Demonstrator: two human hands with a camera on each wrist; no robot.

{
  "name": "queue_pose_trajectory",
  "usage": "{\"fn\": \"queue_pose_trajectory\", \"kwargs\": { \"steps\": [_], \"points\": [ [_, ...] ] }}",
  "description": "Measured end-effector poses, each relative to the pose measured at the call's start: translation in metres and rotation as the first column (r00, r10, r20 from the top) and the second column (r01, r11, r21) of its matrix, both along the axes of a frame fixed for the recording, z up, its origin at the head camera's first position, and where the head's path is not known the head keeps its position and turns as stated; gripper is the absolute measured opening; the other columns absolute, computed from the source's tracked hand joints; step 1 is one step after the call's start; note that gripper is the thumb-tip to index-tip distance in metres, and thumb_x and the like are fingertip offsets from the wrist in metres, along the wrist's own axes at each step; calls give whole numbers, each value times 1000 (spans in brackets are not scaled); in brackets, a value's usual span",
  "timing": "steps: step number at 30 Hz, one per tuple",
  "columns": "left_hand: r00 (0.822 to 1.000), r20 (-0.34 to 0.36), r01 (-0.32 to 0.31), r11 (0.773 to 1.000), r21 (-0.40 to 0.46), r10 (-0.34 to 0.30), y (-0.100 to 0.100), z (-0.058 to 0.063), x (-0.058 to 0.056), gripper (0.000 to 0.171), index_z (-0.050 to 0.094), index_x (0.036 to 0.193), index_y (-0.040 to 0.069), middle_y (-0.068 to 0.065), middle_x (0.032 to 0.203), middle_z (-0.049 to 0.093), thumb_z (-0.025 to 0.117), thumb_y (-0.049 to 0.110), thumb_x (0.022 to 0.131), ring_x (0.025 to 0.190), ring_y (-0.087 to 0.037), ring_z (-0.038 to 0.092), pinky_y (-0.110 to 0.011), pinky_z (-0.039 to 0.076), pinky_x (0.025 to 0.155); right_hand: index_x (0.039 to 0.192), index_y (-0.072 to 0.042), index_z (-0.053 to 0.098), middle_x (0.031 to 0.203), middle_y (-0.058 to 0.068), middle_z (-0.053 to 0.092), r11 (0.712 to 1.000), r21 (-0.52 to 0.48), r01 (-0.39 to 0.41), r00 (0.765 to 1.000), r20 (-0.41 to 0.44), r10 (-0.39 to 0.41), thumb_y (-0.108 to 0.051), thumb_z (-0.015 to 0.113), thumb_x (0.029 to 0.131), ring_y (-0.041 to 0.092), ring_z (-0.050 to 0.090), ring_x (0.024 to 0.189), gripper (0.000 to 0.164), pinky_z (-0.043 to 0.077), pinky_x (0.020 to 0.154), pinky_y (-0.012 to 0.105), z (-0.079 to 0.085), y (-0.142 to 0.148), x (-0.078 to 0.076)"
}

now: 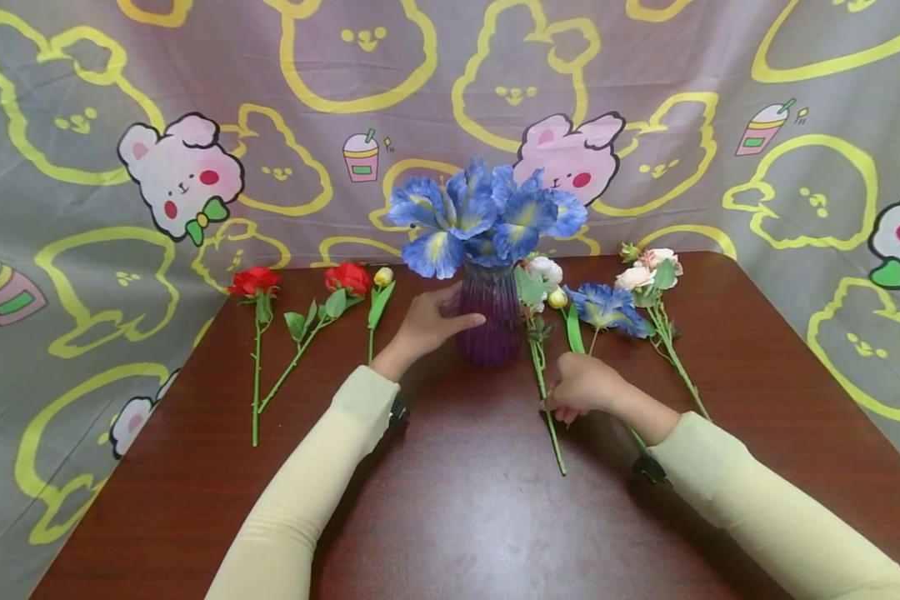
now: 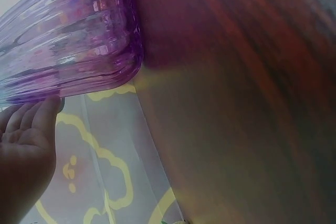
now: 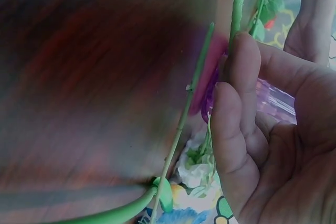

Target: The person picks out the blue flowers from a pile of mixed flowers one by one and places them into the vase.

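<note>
A purple ribbed glass vase [image 1: 487, 321] stands toward the back of the table, holding several blue irises [image 1: 480, 217]. My left hand [image 1: 435, 321] grips the vase from its left side, the thumb across its front. In the left wrist view, fingers [image 2: 44, 116] lie against the glass [image 2: 79, 40]. To the right of the vase, my right hand [image 1: 581, 385] pinches the green stem of a white rose [image 1: 546, 271], whose lower end sticks out below the fingers. The right wrist view shows curled fingers [image 3: 236, 129] at a green stem [image 3: 238, 3].
Two red roses [image 1: 253, 282] and a yellow tulip [image 1: 383, 277] lie left of the vase. To its right are another yellow tulip [image 1: 558, 297], a loose blue iris [image 1: 607, 308] and pale pink roses [image 1: 648, 271]. A patterned curtain [image 1: 435, 133] surrounds the brown table [image 1: 450, 517].
</note>
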State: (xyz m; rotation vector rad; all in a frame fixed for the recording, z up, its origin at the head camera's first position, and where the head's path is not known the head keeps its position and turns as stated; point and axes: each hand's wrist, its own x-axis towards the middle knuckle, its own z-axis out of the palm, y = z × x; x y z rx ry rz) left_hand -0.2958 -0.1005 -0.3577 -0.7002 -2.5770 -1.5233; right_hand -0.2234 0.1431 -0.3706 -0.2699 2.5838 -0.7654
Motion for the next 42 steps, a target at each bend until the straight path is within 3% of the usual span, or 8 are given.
{"fn": "queue_pose_trajectory", "kwargs": {
  "steps": [3, 7, 21, 27, 38, 42],
  "points": [
    [1000, -3, 0, 1000, 0, 0, -1, -12, -11, 71, 44, 129, 18, -2, 120, 53, 71, 43, 69, 106, -9, 51, -26, 42, 84, 61, -5, 62, 52, 2, 60, 1000, 5, -5, 1000, 0, 5, -19, 71, 72, 14, 60, 47, 19, 48, 47, 33, 0, 0, 1],
    [1000, -11, -1, 1000, 15, 1, -2, -16, -13, 72, 45, 129, 20, 0, 120, 53, 70, 48, 67, 105, -8, 51, -26, 43, 84, 60, -5, 62, 51, 2, 60, 1000, 8, -5, 1000, -2, 5, -20, 72, 72, 14, 59, 47, 21, 48, 46, 32, 0, -1, 1],
    [1000, -19, -11, 1000, 3, 11, -1, -15, -11, 73, 45, 129, 22, 2, 118, 54, 69, 51, 67, 104, -4, 51, -25, 43, 83, 61, -6, 64, 53, 3, 60, 999, -11, -32, 999, -16, 32, -24, 72, 73, 16, 60, 48, 22, 48, 47, 32, 1, 4, 0],
    [1000, -20, -15, 1000, 12, 15, -1, -16, -11, 72, 46, 128, 22, 0, 118, 55, 70, 49, 67, 104, -7, 52, -27, 43, 83, 64, -4, 64, 54, 4, 60, 1000, -21, -8, 1000, -29, 7, -24, 71, 74, 17, 61, 51, 23, 49, 50, 33, 7, 12, -3],
    [1000, -18, -23, 1000, -18, 22, -2, -15, -10, 73, 45, 129, 24, 3, 118, 54, 68, 53, 66, 103, 0, 51, -22, 43, 81, 76, 0, 66, 64, 6, 63, 998, -63, 23, 1000, -11, -24, -30, 67, 78, 21, 63, 62, 30, 49, 54, 35, 22, 38, -12],
    [1000, -16, -20, 1000, -13, 20, -2, -16, -11, 73, 44, 129, 23, 2, 119, 54, 68, 52, 67, 103, -1, 51, -22, 44, 80, 71, -1, 66, 62, 5, 63, 999, -41, 36, 999, -36, -38, -31, 67, 78, 21, 63, 61, 31, 49, 53, 34, 20, 45, -13]
  ]
}}
